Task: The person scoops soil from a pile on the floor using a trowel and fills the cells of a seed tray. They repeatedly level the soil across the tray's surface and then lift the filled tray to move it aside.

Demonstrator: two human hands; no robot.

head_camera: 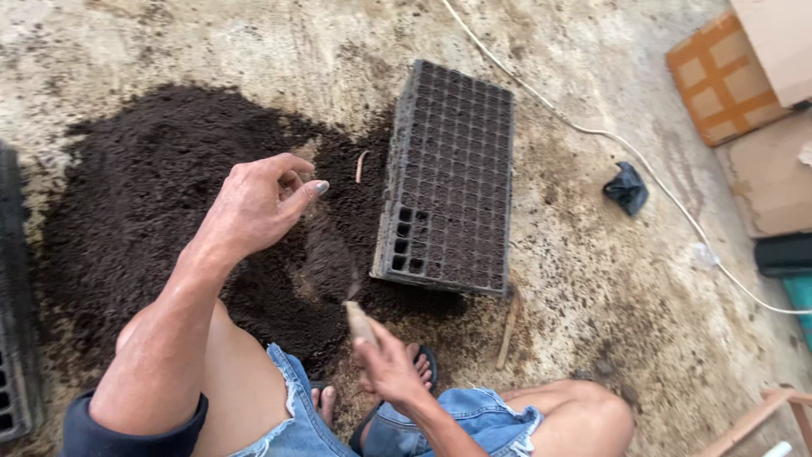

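Soil (144, 211) lies in a broad dark heap on the stained concrete floor (592, 254), the largest thing in view, and it runs right up to the near edge of a black seedling tray (452, 178) standing just beside it. Most cells of that tray look packed with soil, but a few at the near left corner (408, 241) are open and hollow. A second black tray (13, 338) shows at the left edge. The person squats over the heap. The left hand (262, 203) hovers above the soil with thumb and fingers pinched loosely together; whether anything sits in that grip I cannot tell. The right hand (385, 364) is clenched around a short pale wooden stick (357, 320) whose tip points toward the tray's unfilled corner. A white cord (643, 161) crosses the floor beyond the tray, with a crumpled black bag (627, 188) near it. Judging from this, a hard jab with the stick could split a thin cell wall, and any soil dropped from that height could scatter past the tray's edge.
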